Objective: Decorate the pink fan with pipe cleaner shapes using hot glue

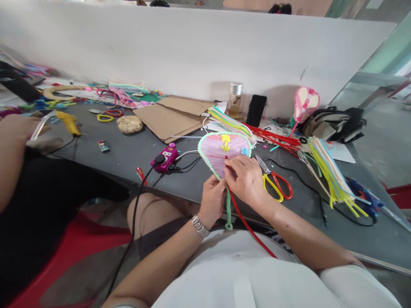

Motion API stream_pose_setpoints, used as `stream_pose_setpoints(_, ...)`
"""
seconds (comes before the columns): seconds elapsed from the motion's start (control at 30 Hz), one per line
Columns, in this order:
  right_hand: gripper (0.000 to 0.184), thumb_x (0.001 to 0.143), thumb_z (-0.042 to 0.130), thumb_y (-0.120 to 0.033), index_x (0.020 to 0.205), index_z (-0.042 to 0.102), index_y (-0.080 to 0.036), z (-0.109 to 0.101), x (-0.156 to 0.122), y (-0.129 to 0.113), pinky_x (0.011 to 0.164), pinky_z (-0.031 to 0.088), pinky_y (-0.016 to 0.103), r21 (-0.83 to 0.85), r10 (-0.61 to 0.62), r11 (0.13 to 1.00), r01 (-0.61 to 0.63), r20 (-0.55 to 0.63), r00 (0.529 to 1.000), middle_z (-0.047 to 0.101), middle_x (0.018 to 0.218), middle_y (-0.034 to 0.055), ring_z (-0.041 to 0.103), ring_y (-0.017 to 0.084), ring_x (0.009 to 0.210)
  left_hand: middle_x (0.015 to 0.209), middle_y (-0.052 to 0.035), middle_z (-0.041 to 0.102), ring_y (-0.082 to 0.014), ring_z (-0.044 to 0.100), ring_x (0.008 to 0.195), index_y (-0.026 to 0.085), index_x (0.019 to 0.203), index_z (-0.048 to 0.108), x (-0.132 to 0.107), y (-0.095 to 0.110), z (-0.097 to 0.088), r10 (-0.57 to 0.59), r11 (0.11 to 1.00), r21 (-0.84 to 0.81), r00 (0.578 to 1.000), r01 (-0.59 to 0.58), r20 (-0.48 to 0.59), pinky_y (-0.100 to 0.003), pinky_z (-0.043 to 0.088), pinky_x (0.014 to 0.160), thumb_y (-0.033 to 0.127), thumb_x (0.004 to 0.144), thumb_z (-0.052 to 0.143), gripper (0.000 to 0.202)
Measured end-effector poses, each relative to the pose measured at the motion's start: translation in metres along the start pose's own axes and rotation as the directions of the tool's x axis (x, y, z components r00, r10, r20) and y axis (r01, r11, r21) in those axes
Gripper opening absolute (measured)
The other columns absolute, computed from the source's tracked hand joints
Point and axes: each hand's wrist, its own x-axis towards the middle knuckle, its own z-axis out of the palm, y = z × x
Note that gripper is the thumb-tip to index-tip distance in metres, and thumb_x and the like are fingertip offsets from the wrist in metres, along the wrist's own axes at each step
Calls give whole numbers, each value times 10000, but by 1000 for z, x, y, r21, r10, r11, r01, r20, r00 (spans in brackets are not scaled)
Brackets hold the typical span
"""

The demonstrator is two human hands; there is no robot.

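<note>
We see the left hand (212,201) and right hand (245,179) together, both pinching the lower tip of a pink pipe-cleaner frame (221,149) held over the grey workbench (189,182) — a red pipe cleaner (247,220) trails down from it, and red-and-yellow-handled scissors (276,186) lie just beside.

We see a long gray table (105,171) by a white wall (180,47). On it lie flat brown cardboard (170,117), a glass jar with a silver lid (236,100), and a black phone (256,110) standing up against the wall. A pink fuzzy fan shape (306,102) is next to a black bag (334,124). Red fuzzy sticks (272,137) and a pile of yellow and green ones (330,175) lie on the right. We also see scissors with red and yellow handles (276,186), a yellow glue gun (68,122), and a pink power box (165,158).
</note>
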Motion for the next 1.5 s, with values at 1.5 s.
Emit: stream_pose_setpoints(1.5, 151, 784, 584, -170, 644, 545, -213, -12, 27, -15, 613, 329, 288, 138, 375, 919, -370, -6, 927, 617, 611, -14, 512, 144, 580, 662, 17, 643, -124, 496, 639, 153, 701, 707, -7, -7, -8, 250, 899, 377, 968, -222, -26, -244, 447, 660, 348, 768, 795, 225)
